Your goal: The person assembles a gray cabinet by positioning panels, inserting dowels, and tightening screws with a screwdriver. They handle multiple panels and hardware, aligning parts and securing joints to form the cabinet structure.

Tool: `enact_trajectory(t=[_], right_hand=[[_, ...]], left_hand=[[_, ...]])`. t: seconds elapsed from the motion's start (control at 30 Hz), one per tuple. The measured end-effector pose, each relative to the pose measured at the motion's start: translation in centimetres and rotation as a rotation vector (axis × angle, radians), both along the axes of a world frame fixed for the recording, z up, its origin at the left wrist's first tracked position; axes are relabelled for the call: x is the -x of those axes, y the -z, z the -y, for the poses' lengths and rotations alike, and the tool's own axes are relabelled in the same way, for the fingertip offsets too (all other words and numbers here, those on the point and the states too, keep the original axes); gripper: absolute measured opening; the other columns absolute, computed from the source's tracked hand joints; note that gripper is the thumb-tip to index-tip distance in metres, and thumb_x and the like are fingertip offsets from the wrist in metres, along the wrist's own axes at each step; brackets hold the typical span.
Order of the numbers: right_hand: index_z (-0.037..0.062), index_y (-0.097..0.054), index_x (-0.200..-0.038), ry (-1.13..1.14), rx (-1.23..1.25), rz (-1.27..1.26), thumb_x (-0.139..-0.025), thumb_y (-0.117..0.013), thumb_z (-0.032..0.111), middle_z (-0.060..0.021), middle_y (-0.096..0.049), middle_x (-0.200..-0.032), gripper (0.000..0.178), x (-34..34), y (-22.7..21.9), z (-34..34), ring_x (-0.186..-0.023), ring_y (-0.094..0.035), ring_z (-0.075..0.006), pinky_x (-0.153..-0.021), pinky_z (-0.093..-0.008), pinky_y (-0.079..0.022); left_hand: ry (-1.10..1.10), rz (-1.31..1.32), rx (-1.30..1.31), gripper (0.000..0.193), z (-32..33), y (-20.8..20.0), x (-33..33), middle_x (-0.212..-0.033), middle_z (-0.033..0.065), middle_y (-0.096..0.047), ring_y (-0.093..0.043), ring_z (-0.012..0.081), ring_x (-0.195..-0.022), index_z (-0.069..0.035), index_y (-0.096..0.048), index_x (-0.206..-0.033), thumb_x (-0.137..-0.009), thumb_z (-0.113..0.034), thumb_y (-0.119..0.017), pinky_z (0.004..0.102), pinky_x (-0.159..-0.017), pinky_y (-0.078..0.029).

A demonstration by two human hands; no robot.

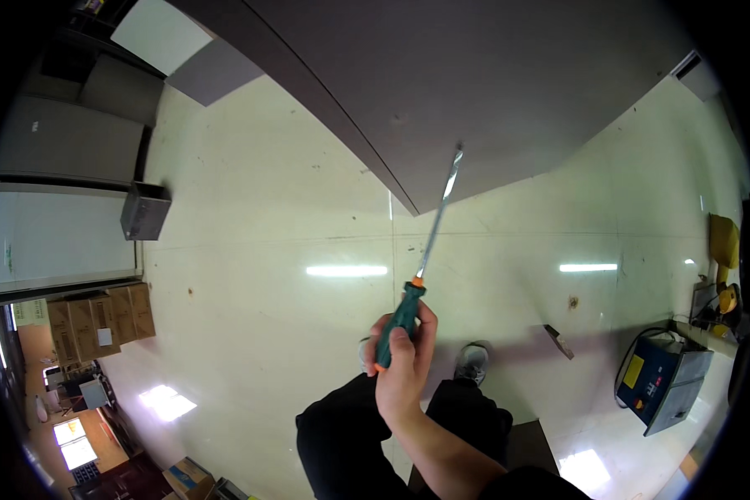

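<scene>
My right hand is closed round the green handle of a screwdriver with orange ends. My thumb lies along the handle. The long metal shaft points up and away from me toward a large grey metal cabinet. Its tip overlaps a small dark spot on the cabinet's flat face; I cannot tell whether it touches. A dark seam runs along the cabinet's left side. My left hand is out of view.
My legs and shoes are below, beside a dark box-like seat. A blue machine with a cable stands at right, and a small strip lies on the floor. Cardboard boxes and a grey metal box are at left.
</scene>
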State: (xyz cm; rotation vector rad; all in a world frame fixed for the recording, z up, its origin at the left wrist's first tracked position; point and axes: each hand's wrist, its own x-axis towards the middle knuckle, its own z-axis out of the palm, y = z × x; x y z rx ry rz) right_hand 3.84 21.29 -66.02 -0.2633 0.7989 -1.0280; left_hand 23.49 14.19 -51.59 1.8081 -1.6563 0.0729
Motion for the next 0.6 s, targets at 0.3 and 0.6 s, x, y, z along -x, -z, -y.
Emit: enact_trajectory(t=[0.3, 0.6], right_hand=[[-0.0047, -0.048, -0.133, -0.113, 0.2, -0.248, -0.095, -0.06, 0.007, -0.0051, -0.057, -0.088, 0.042, 3.7, -0.5, 0.1, -0.065, -0.049, -0.0055, -0.06, -0.0199, -0.042], [-0.0074, -0.052, -0.13, -0.162, 0.227, -0.315, -0.091, -0.061, 0.001, 0.0012, -0.052, -0.077, 0.041, 5.1, -2.7, 2.0, -0.064, -0.047, -0.0031, -0.056, -0.0197, -0.04]], left_hand=[[-0.026, -0.01, -0.034, 0.024, -0.8, 3.0, 0.9, -0.103, 0.0159, -0.064, -0.061, 0.0239, -0.095, 0.0, -0.063, -0.113, -0.099, -0.018, -0.055, 0.0267, -0.082, -0.05], [-0.02, -0.016, -0.045, 0.024, -0.8, 3.4, 1.8, -0.101, 0.0148, -0.063, -0.06, 0.0228, -0.092, -0.001, -0.063, -0.112, -0.1, -0.02, -0.054, 0.0267, -0.081, -0.049]])
